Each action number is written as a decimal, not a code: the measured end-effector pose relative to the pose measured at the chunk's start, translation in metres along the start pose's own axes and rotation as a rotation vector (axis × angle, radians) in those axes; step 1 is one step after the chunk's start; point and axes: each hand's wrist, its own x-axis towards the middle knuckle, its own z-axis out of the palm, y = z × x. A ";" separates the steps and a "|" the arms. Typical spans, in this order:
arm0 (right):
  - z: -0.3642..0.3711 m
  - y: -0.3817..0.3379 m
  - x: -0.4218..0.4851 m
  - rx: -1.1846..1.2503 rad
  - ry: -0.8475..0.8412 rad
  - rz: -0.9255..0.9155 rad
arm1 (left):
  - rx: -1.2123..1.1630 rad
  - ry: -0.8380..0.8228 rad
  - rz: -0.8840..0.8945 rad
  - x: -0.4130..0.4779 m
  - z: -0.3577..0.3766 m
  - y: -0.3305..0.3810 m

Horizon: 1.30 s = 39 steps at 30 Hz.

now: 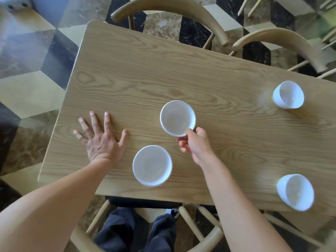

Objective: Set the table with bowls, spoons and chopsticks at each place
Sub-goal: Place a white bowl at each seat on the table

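Observation:
Several white bowls stand on a light wooden table (163, 73). My right hand (195, 141) pinches the near rim of the middle bowl (177, 117), thumb on the edge. A second bowl (152, 165) sits near the front edge, just left of my right forearm. Two more stand to the right: a far bowl (289, 94) and a near bowl (295, 191). My left hand (101, 138) lies flat on the tabletop with fingers spread, holding nothing. I see no spoons or chopsticks.
Two wooden chairs with curved backs stand at the far side, one (169, 6) behind the middle and another (283, 39) at the right. A chair (200, 231) is below the near edge by my legs. The floor is patterned tile.

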 end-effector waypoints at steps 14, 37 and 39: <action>0.063 -0.051 0.053 -0.078 -0.023 -0.040 | -0.027 0.013 0.009 0.002 0.009 -0.004; 0.105 -0.131 0.125 0.046 0.069 -0.032 | -0.014 0.055 0.012 0.004 0.015 -0.006; 0.107 -0.133 0.127 0.055 0.074 -0.037 | -0.013 0.051 0.011 0.004 0.015 -0.006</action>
